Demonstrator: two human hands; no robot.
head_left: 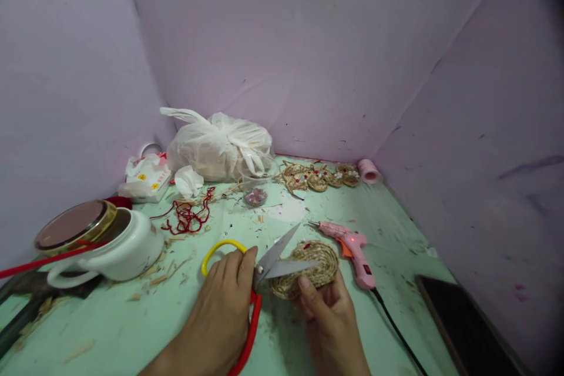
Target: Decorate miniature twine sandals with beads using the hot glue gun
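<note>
My left hand (229, 299) is closed around a pair of scissors (277, 261) with one yellow and one red handle. Their blades are spread apart, and the lower blade lies across a coiled oval of braided straw cord (324, 264). A small red spot shows near the top of the coil. Between thumb and fingers, my right hand (328, 311) grips this coil from below. To its right lies a pink glue gun (350, 247) with an orange trigger and a small red light.
A white pot (136, 247) with a lid and a dark tool stand at left. Red yarn (187, 214), a tissue pack (147, 176), a plastic bag (220, 147), a cup of beads (255, 195), straw ornaments (317, 179) and a pink spool (369, 171) lie behind. A dark tablet-like slab (462, 323) is at right.
</note>
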